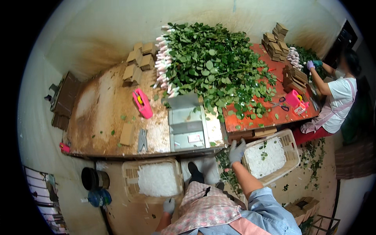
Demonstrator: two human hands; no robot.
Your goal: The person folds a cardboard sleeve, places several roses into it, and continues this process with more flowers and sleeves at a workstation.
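Observation:
My right hand (237, 152), in a grey glove, reaches forward beside the left rim of the right-hand plastic crate (291, 150). Its fingers are stretched out, and nothing shows in them. White pieces fill this crate, with a few green leaves on top. My left hand (169, 205), also gloved in grey, hangs low near the front right corner of the left-hand crate (130, 181). Its fingers look curled in, with no object visible. White pieces lie in that crate too. Ahead on the worktable stands a grey metal box with compartments (187, 127).
A big pile of leafy stems (211, 62) with wrapped pale heads covers the back. A pink tape dispenser (142, 103), a grey stapler (142, 140) and folded cardboard (132, 74) lie left. Scissors (280, 105) rest on the red table (250, 122). A co-worker (338, 90) stands right.

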